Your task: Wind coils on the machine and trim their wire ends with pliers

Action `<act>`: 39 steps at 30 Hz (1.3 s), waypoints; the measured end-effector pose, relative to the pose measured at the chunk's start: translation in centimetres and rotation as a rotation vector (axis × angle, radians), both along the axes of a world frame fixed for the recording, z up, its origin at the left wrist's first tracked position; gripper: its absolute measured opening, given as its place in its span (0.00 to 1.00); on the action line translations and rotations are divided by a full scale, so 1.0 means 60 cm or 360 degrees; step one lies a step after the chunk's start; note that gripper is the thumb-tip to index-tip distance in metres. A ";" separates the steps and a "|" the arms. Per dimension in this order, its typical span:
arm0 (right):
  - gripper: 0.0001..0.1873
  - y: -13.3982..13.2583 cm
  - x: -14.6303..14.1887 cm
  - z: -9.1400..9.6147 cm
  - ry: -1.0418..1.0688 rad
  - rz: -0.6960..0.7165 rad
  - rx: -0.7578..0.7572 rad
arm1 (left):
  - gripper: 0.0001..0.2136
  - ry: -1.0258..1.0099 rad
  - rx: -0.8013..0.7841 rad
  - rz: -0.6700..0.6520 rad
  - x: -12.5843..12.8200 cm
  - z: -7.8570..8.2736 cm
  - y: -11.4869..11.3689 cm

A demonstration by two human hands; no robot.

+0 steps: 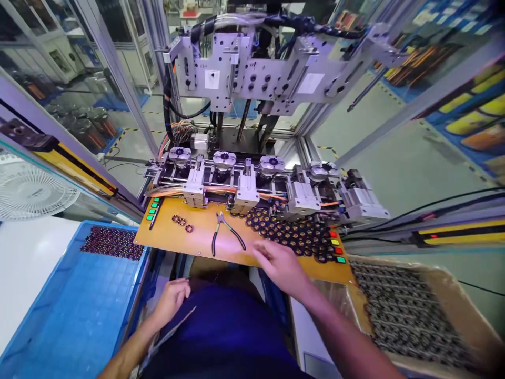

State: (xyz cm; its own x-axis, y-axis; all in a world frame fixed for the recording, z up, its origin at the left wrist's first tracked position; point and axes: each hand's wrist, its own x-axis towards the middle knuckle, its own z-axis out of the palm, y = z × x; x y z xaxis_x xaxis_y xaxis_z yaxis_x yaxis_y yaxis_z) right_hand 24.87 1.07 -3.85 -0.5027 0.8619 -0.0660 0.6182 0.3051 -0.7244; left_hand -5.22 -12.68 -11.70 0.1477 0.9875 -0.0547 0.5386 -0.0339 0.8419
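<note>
My right hand [281,265] reaches over the orange work board [197,243], its fingers stretched out just short of a heap of small dark ring-shaped coils [294,231]; it holds nothing that I can see. A pair of black-handled cutting pliers [223,232] lies on the board to the left of that hand. My left hand [172,298] rests low by my lap in front of the board, fingers curled, next to a thin flat strip [177,325]. Whether it grips anything is hidden. A few loose coils [181,222] lie on the board's left part.
Behind the board stands a winding machine [252,179] with several round fixtures. A blue tray [71,310] with dark coils at its far end sits left, a cardboard box [414,310] full of coils right. Green buttons [153,209] and coloured buttons [336,247] flank the board. A white fan [27,192] is far left.
</note>
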 end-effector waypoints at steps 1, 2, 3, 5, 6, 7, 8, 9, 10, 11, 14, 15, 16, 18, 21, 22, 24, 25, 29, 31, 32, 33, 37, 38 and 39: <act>0.17 0.009 -0.023 -0.008 -0.0058 -0.0080 0.0055 | 0.19 -0.0026 -0.0002 0.0037 0.000 -0.003 0.004; 0.19 0.017 -0.051 -0.020 -0.0122 -0.0113 0.0092 | 0.19 -0.0055 -0.0001 0.0060 0.000 -0.004 0.010; 0.23 0.022 -0.081 -0.033 -0.0185 -0.0114 0.0116 | 0.18 -0.0088 0.0004 0.0071 0.000 -0.002 0.016; 0.38 0.027 -0.138 -0.059 -0.0315 -0.0112 0.0141 | 0.19 -0.0156 0.0018 0.0069 0.000 0.005 0.029; 0.44 0.027 -0.160 -0.069 -0.0382 -0.0127 0.0140 | 0.19 -0.0186 0.0025 0.0063 0.000 0.009 0.035; 0.48 0.027 -0.175 -0.075 -0.0445 -0.0144 0.0133 | 0.19 -0.0215 0.0030 0.0058 -0.001 0.013 0.040; 0.51 0.027 -0.184 -0.079 -0.0501 -0.0159 0.0122 | 0.19 -0.0241 0.0032 0.0057 -0.001 0.017 0.044; 0.51 0.029 -0.186 -0.080 -0.0549 -0.0164 0.0109 | 0.19 -0.0264 0.0033 0.0056 -0.001 0.020 0.048; 0.50 0.031 -0.184 -0.079 -0.0585 -0.0155 0.0098 | 0.18 -0.0288 0.0032 0.0057 -0.001 0.022 0.052; 0.48 0.035 -0.177 -0.077 -0.0611 -0.0136 0.0090 | 0.18 -0.0310 0.0029 0.0057 0.000 0.024 0.056; 0.32 0.050 -0.148 -0.071 -0.0656 -0.0072 0.0086 | 0.18 -0.0363 0.0016 0.0067 0.004 0.024 0.065; 0.28 0.054 -0.139 -0.070 -0.0666 -0.0066 0.0089 | 0.18 -0.0376 0.0011 0.0072 0.005 0.023 0.068; 0.25 0.058 -0.131 -0.070 -0.0673 -0.0067 0.0090 | 0.18 -0.0386 0.0006 0.0080 0.006 0.023 0.070; 0.22 0.064 -0.117 -0.070 -0.0665 -0.0070 0.0087 | 0.18 -0.0400 -0.0005 0.0091 0.007 0.022 0.075; 0.20 0.067 -0.096 -0.063 -0.0560 0.0006 0.0062 | 0.19 -0.0417 -0.0033 0.0088 0.007 0.023 0.080; 0.21 0.067 -0.086 -0.057 -0.0497 0.0063 0.0048 | 0.18 -0.0423 -0.0045 0.0084 0.006 0.023 0.082; 0.28 0.064 -0.063 -0.040 -0.0347 0.0199 0.0019 | 0.19 -0.0438 -0.0075 0.0079 0.005 0.025 0.083; 0.33 0.061 -0.049 -0.028 -0.0269 0.0263 0.0005 | 0.19 -0.0445 -0.0092 0.0080 0.006 0.025 0.083; 0.40 0.046 0.004 0.031 -0.0024 0.0436 -0.0029 | 0.18 -0.0471 -0.0170 0.0107 0.009 0.021 0.079; 0.42 0.042 0.023 0.063 0.0045 0.0519 -0.0023 | 0.18 -0.0487 -0.0197 0.0119 0.012 0.017 0.077; 0.42 0.042 0.030 0.077 0.0053 0.0565 -0.0005 | 0.18 -0.0496 -0.0204 0.0122 0.014 0.016 0.077; 0.43 0.041 0.034 0.090 0.0042 0.0606 0.0025 | 0.18 -0.0505 -0.0209 0.0122 0.016 0.015 0.076; 0.44 0.041 0.036 0.126 -0.0032 0.0709 0.0200 | 0.18 -0.0538 -0.0213 0.0126 0.020 0.017 0.074; 0.44 0.041 0.034 0.131 -0.0036 0.0723 0.0229 | 0.18 -0.0544 -0.0214 0.0127 0.021 0.019 0.073; 0.44 0.041 0.032 0.135 -0.0040 0.0735 0.0245 | 0.18 -0.0548 -0.0215 0.0130 0.021 0.020 0.072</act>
